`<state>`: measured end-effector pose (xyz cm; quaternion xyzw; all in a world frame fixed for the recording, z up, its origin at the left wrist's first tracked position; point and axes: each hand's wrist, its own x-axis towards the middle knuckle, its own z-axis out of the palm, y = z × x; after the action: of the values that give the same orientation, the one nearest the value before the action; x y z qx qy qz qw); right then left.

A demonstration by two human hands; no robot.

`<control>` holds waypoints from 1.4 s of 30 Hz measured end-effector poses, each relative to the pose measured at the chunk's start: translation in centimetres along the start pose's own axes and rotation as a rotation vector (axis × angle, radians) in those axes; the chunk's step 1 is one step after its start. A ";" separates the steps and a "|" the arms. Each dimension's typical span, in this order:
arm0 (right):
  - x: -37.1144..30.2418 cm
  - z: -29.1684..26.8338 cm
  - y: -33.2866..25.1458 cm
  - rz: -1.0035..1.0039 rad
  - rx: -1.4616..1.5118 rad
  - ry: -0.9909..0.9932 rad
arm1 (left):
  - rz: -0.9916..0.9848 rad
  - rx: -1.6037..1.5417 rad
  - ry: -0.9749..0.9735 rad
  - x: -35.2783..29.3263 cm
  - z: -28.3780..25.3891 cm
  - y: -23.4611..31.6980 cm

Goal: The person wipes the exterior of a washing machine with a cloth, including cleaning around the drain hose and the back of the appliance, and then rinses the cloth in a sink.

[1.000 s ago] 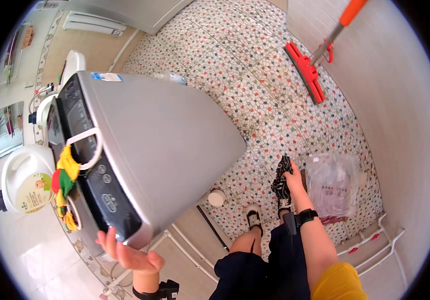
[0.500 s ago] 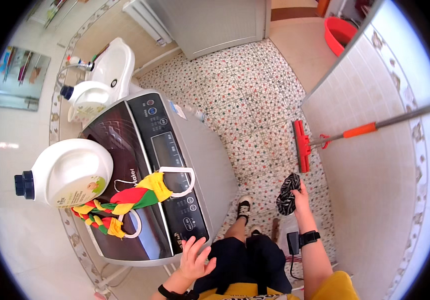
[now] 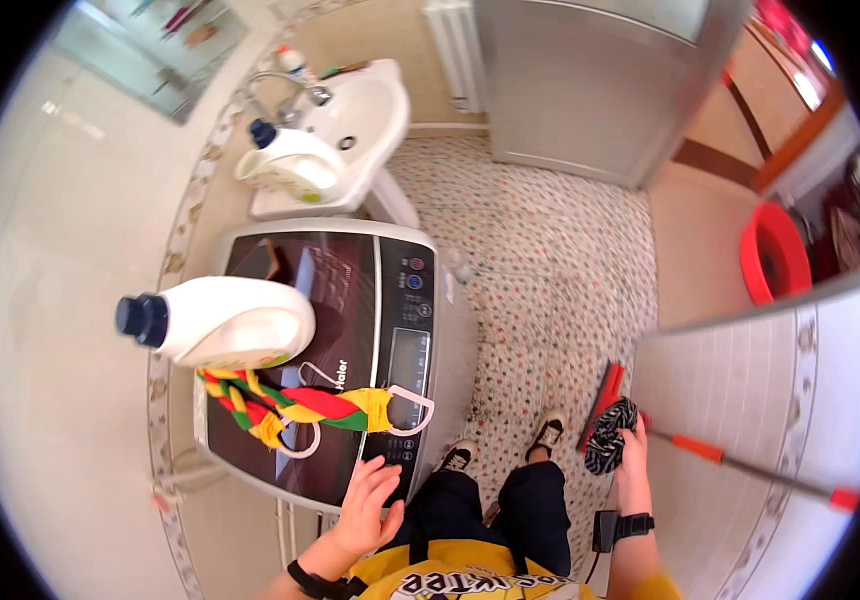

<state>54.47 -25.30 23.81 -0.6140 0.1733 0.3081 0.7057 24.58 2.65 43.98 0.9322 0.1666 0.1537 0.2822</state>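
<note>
My right hand is closed on a bunched black-and-white patterned cloth, held out over the floor at the right. My left hand is open, its fingers spread at the near edge of a washing machine, close to the control panel; whether it touches I cannot tell. On the machine's dark lid lies a braided red, yellow and green fabric strap with white D-shaped handles. Behind the strap, a large white detergent jug with a dark blue cap lies on its side.
Beyond the machine, a second white jug lies by a white washbasin. A red-headed mop leans at the right, partly behind the cloth. A red tub stands farther right, near a grey door. The floor is speckled tile.
My view has turned, so the washing machine and basin appear farther right. My right hand still holds the cloth, now in front of the mop head. One foot has stepped out to the right.
</note>
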 end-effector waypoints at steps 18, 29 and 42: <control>15.8 13.6 -18.7 -0.127 -0.352 -0.355 | -0.241 0.057 0.350 13.2 0.9 3.6; 24.7 33.4 -27.5 -0.041 -0.493 -0.537 | -0.310 0.035 0.521 26.1 -2.6 -4.9; 36.4 49.2 -30.8 0.047 -0.654 -0.949 | -0.658 0.228 0.652 37.5 -2.8 -6.0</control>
<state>95.15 28.91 33.73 -0.5908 -0.2532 0.6030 0.4725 55.86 23.60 49.99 0.7582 0.5486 0.3213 0.1450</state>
